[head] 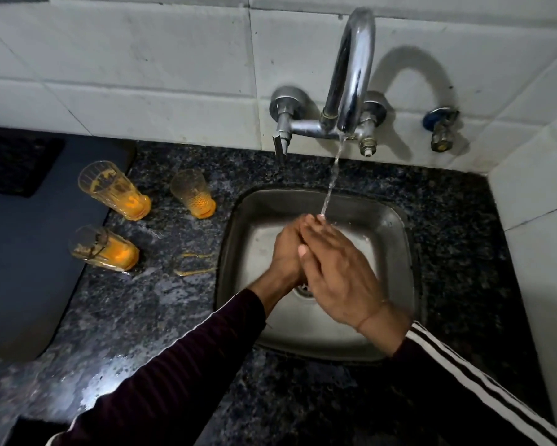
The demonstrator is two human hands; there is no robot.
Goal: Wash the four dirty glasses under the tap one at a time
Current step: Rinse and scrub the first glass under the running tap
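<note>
Your two hands are pressed together over the square stainless-steel sink basin (396, 226), under the thin stream of water (333, 175) falling from the curved chrome wall tap (354, 69). Your right hand (338, 275) lies over your left hand (287, 252), right fingers (319, 233) straight and close together, pointing toward eleven o'clock with their tips just in the stream. Your left hand is mostly covered; whether its fingers are curled round something I cannot tell. No glass shows between your palms.

Three clear glasses streaked with orange residue stand on the dark speckled granite desk (161, 304), out at nine to ten o'clock from the basin: the tall far-left glass (114, 189), the shorter glass nearest the sink (193, 193), and the near-left glass (103, 249). An orange ring of liquid (195, 263) marks the desk just beside the basin's left edge. A fourth glass is not in view.

My reading is that you are rinsing your hands between glasses, with three still unwashed. The next move calls for your left hand to reach toward ten o'clock, close round the glass nearest the sink, and carry it upright into the stream. Wet fingers on smooth glass may slip, so grip firmly.
</note>
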